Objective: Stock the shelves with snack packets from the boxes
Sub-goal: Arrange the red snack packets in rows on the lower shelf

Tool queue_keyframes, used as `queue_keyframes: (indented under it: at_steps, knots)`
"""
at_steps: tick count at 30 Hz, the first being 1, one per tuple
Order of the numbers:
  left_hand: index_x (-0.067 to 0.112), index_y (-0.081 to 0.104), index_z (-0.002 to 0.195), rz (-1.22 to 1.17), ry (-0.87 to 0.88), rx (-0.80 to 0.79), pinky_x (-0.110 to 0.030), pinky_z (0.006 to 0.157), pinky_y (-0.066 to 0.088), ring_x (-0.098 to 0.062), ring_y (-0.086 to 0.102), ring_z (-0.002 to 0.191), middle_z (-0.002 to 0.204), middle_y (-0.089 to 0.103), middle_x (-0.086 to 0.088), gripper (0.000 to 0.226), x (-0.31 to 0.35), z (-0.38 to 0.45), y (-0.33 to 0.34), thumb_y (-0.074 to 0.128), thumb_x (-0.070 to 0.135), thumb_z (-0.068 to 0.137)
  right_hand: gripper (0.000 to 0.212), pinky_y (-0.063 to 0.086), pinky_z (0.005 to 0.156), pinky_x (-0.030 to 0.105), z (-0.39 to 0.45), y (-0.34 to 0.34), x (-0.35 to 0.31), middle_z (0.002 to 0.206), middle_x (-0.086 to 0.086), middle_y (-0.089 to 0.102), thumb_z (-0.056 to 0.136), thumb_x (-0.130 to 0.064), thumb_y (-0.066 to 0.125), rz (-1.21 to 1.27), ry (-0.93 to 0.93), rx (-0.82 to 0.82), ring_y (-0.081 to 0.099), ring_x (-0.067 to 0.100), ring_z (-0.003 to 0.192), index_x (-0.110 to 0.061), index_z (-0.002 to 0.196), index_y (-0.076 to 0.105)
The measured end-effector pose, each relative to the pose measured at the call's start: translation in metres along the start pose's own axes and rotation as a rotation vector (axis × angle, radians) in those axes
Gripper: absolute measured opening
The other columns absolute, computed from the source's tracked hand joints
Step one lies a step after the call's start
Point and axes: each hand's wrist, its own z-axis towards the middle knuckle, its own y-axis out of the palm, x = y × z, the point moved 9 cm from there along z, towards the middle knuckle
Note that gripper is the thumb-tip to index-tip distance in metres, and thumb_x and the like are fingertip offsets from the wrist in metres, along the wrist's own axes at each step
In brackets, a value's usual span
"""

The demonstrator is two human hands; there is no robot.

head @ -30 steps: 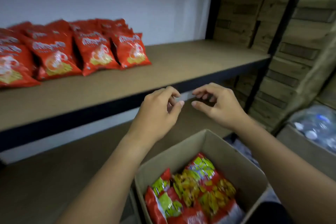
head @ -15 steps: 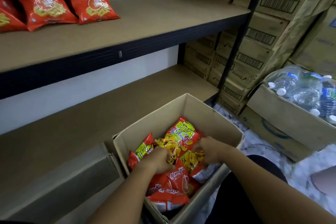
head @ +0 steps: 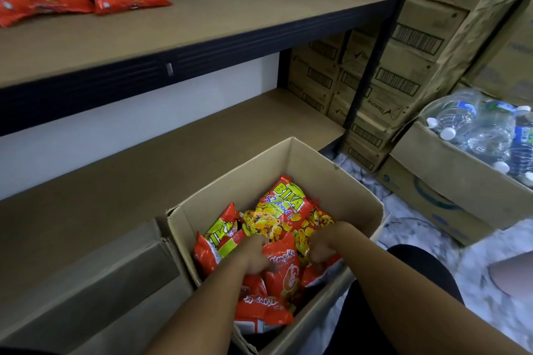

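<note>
While both hands (head: 253, 256) dig, snack packets (head: 281, 271) fill the box (head: 346, 181).

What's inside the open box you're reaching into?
The box holds snack packets: red-and-yellow Bika packets toward the back, plain red ones nearer. Both hands, left and right, grip packets. Anything underneath is covered.

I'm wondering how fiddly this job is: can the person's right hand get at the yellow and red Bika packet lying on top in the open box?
Probably yes. The right hand is already inside the open cardboard box, and the yellow and red Bika snack packet lies uncovered on top, just beyond its knuckles.
</note>
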Motion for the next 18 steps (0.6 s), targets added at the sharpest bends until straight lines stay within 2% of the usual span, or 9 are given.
queue_keyframes:
  at_steps: [2, 4, 6, 8, 10, 13, 15, 18]
  knots:
    - [0.021, 0.064, 0.113, -0.101, 0.044, 0.046, -0.035, 0.088, 0.054, -0.021, 0.064, 0.106, 0.118, 0.067, -0.002, 0.050, 0.000, 0.003, -0.008, 0.090, 0.025, 0.071, 0.039, 0.045, 0.093, 0.039, -0.005, -0.005, -0.003, 0.115, 0.010, 0.058, 0.085, -0.032, 0.069, 0.002, -0.018, 0.013, 0.055, 0.027, 0.104, -0.014, 0.119, 0.062]
    - [0.026, 0.065, 0.106, -0.219, 0.086, 0.095, -0.031, 0.079, 0.055, -0.018, 0.067, 0.099, 0.110, 0.070, 0.001, 0.044, 0.002, 0.002, -0.018, 0.090, 0.022, 0.069, 0.039, 0.043, 0.095, 0.039, -0.014, -0.020, -0.003, 0.124, 0.009, 0.061, 0.083, -0.030, 0.070, -0.023, -0.035, 0.141, 0.054, 0.029, 0.114, -0.015, 0.120, 0.065]
    - [0.025, 0.066, 0.107, -0.355, 0.119, 0.141, -0.030, 0.079, 0.057, -0.015, 0.069, 0.095, 0.105, 0.072, 0.004, 0.045, 0.005, -0.001, -0.029, 0.091, 0.018, 0.069, 0.036, 0.036, 0.106, 0.045, -0.026, -0.039, 0.001, 0.128, 0.008, 0.059, 0.084, -0.030, 0.064, -0.039, -0.025, 0.318, 0.047, 0.030, 0.123, -0.022, 0.118, 0.067]
    - [0.022, 0.068, 0.107, -0.476, 0.158, 0.200, -0.035, 0.084, 0.059, -0.015, 0.071, 0.094, 0.103, 0.074, 0.003, 0.046, 0.008, -0.005, -0.043, 0.091, 0.013, 0.068, 0.035, 0.032, 0.109, 0.044, -0.035, -0.053, 0.007, 0.128, 0.007, 0.058, 0.083, -0.030, 0.061, -0.001, -0.039, 0.460, 0.045, 0.031, 0.126, -0.027, 0.118, 0.065]
    - [0.019, 0.066, 0.107, -0.566, 0.198, 0.284, -0.036, 0.082, 0.060, -0.016, 0.072, 0.092, 0.101, 0.075, -0.001, 0.049, 0.011, -0.011, -0.062, 0.091, 0.007, 0.066, 0.036, 0.036, 0.104, 0.039, -0.046, -0.064, 0.014, 0.124, 0.004, 0.062, 0.080, -0.033, 0.065, 0.113, -0.071, 0.573, 0.052, 0.029, 0.121, -0.030, 0.115, 0.063]
    - [0.018, 0.058, 0.108, -0.672, 0.294, 0.394, -0.025, 0.071, 0.055, -0.019, 0.070, 0.090, 0.099, 0.073, -0.007, 0.052, 0.023, -0.033, -0.097, 0.088, 0.000, 0.068, 0.043, 0.039, 0.100, 0.037, -0.060, -0.075, 0.025, 0.119, -0.005, 0.065, 0.077, -0.044, 0.071, 0.277, -0.114, 0.670, 0.058, 0.022, 0.115, -0.033, 0.114, 0.053]
    - [0.027, 0.054, 0.113, -0.684, 0.382, 0.470, -0.025, 0.069, 0.055, -0.018, 0.070, 0.090, 0.102, 0.071, -0.009, 0.055, 0.033, -0.057, -0.123, 0.087, 0.008, 0.073, 0.045, 0.039, 0.100, 0.039, -0.074, -0.084, 0.028, 0.111, -0.010, 0.066, 0.076, -0.054, 0.070, 0.379, -0.151, 0.758, 0.060, 0.017, 0.110, -0.036, 0.109, 0.047]
    - [0.039, 0.044, 0.127, -0.650, 0.510, 0.588, -0.022, 0.069, 0.056, -0.007, 0.070, 0.092, 0.105, 0.071, -0.002, 0.058, 0.049, -0.105, -0.160, 0.079, 0.020, 0.085, 0.049, 0.043, 0.101, 0.048, -0.101, -0.101, 0.019, 0.105, -0.018, 0.066, 0.074, -0.064, 0.066, 0.568, -0.294, 0.925, 0.062, 0.006, 0.103, -0.041, 0.107, 0.038]
